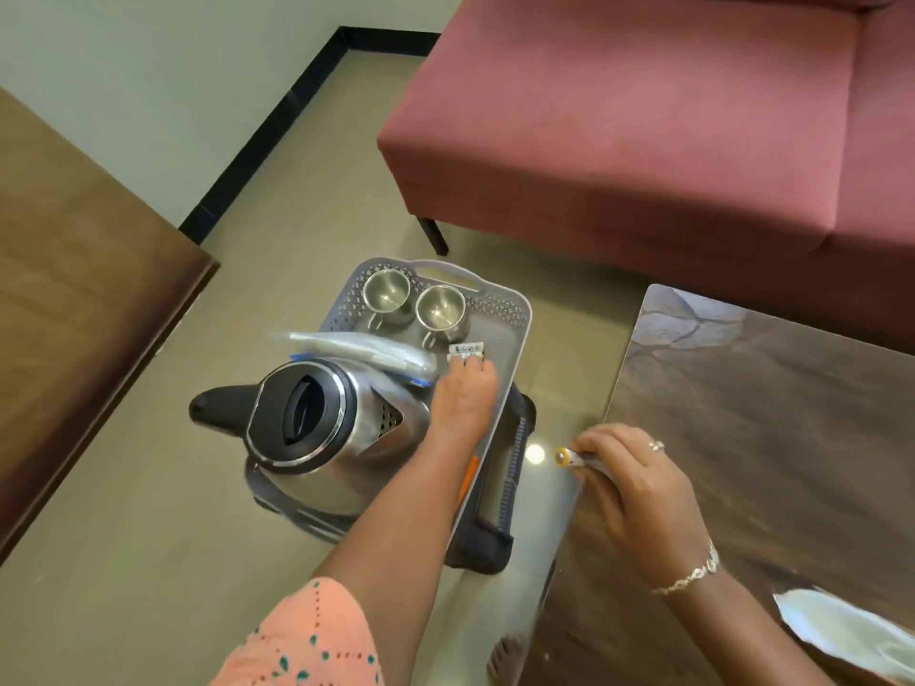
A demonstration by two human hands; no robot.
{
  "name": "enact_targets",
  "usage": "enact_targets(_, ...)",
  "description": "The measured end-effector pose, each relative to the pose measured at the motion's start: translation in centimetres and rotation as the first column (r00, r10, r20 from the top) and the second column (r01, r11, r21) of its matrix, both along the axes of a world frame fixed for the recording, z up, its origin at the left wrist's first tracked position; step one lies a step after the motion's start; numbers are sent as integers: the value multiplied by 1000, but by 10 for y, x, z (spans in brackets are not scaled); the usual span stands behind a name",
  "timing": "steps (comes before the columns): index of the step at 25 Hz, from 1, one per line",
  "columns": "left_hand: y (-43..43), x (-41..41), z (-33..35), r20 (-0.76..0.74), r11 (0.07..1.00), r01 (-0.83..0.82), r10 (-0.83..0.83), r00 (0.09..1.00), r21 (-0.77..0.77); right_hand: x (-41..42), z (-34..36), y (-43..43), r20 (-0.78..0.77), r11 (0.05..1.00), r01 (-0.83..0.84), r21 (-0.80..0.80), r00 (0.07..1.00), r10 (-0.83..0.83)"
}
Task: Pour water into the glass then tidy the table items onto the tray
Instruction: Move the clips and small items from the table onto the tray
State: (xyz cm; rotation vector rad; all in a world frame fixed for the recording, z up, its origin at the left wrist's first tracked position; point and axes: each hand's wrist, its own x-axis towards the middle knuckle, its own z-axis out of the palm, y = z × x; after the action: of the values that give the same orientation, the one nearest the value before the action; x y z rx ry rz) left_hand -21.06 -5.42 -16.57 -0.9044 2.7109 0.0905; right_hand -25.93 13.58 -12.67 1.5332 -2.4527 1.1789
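Looks like tidying part well underway. Tray (515,334) sitting mid-frame, already being loaded: kettle (317,418), two steel cups (386,289), plastic-wrapped bundle (356,349). Small sachets (464,352) being touched by left hand (465,393), fingers mostly straight, grip loose. Yellow-capped tube (569,458) being pinched in right hand (638,482) over table (767,413) edge, lower right. No glass spotted, so pouring can't be judged. White cloth (841,631) on table probably left to go.
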Motion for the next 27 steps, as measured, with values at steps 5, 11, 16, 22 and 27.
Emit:
enact_targets(5, -14, -11, -21, -22, 998, -11, 9, 1000, -63, -9, -18, 1, -3, 997, 10, 71, 1000, -10)
enact_targets(11, -16, -12, -22, -203, 987, -142, 154, 967, 73, -21, -12, -24, -58, 997, -28, 77, 998, 33)
enact_targets(16, 13, 5, -5, -318, 601, -531, 785, 531, 597, -27, -1, -69, -105, 995, -70, 72, 991, 77)
enact_targets(22, 38, 41, -9, -161, 334, -465, 914, 373, 820, -17, -18, -154, -78, 848, -207, 488, 957, 278)
enact_targets(27, 51, 53, -1, -134, 333, -452, 899, 417, 827, -7, -40, -190, -68, 571, -221, 791, 895, 440)
